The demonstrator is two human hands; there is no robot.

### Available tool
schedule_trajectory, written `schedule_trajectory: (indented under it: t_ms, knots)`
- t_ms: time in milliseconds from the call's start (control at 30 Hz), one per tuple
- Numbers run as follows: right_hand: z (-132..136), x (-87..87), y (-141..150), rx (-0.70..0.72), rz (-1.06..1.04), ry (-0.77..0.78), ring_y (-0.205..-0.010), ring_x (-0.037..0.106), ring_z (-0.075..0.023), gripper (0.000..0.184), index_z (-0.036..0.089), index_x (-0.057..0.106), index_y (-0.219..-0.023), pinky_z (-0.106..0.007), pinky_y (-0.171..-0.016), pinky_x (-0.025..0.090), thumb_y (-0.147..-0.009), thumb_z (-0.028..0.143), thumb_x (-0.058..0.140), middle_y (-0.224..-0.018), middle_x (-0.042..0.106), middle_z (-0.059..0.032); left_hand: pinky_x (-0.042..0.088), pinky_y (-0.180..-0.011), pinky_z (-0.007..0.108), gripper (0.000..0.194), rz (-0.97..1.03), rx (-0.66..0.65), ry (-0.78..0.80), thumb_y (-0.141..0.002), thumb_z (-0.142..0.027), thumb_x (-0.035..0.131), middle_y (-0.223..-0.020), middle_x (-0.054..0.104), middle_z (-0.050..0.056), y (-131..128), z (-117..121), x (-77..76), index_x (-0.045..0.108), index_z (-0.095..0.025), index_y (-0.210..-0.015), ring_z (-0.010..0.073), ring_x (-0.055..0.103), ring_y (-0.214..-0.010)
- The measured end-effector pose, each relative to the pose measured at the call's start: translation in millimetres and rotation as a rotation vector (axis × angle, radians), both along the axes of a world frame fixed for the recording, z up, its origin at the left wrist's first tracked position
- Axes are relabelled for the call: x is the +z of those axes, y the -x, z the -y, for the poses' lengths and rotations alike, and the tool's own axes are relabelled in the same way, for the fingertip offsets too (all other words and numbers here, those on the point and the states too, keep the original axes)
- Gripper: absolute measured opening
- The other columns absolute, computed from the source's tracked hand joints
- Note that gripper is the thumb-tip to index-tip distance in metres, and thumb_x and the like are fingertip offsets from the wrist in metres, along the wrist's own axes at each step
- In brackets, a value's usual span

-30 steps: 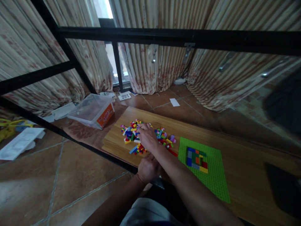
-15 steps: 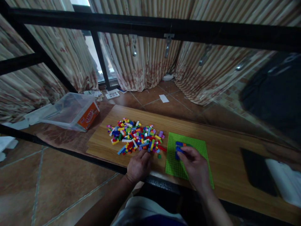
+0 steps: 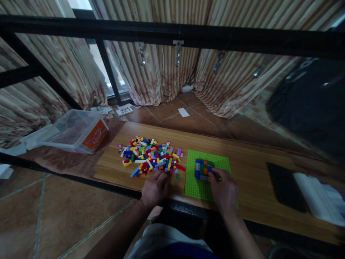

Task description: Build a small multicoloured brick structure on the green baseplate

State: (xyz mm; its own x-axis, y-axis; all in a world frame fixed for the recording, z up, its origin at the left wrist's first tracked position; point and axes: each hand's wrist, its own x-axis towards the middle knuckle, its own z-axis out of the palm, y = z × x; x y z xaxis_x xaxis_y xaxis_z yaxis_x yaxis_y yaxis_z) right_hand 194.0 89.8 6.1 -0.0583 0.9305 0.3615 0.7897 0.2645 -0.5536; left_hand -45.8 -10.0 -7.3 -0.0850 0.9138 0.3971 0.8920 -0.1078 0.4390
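Observation:
A green baseplate (image 3: 194,187) lies on the wooden board and bears a block of toy bricks (image 3: 198,169) in blue, grey, green and orange. At the right side of this block my right hand (image 3: 225,187) pinches a small blue brick (image 3: 210,169) between thumb and fingers. The brick is at the surface of the block; whether it is pressed on I cannot tell. My left hand (image 3: 154,189) rests at the near edge of a loose pile of mixed bricks (image 3: 153,155). Its fingers are curled, and what they hold, if anything, is hidden.
A clear plastic bin (image 3: 74,126) with an orange label stands left of the wooden board (image 3: 107,169). One green brick (image 3: 177,177) lies between pile and baseplate. A dark flat pad (image 3: 285,187) and white packaging (image 3: 318,198) are at right. A black metal bar (image 3: 161,27) crosses beyond.
My right hand has shifted from the left column of the brick block to its right side, uncovering most of the block. My left hand stays by the pile. The view has turned slightly.

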Motion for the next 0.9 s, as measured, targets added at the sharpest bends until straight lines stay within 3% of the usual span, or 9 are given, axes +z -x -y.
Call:
schedule_trajectory:
  t_ms: [533, 900]
  knots:
    - [0.8, -9.6, -4.3, -0.042, -0.068, 0.027, -0.079, 0.064, -0.0222, 0.032, 0.018, 0.070, -0.089, -0.036, -0.074, 0.049, -0.084, 0.047, 0.058, -0.090, 0.070, -0.0092, 0.048, -0.065, 0.026, 0.015, 0.010, 0.002, 0.021, -0.088, -0.013, 0.045, -0.085, 0.060, 0.005, 0.2, -0.1, -0.5, 0.057, -0.019, -0.082, 0.0164, 0.059, -0.074]
    - [0.9, -3.7, 3.6, -0.150, -0.114, 0.097, -0.074, 0.062, -0.0214, 0.025, 0.017, 0.068, -0.086, -0.034, -0.071, 0.047, -0.077, 0.039, 0.059, -0.086, 0.067, -0.0085, 0.050, -0.068, 0.026, 0.014, 0.020, -0.002, 0.052, -0.087, -0.012, 0.045, -0.085, 0.061, 0.005, 1.5, -0.8, -3.0, 0.056, -0.020, -0.082, 0.0168, 0.061, -0.076]
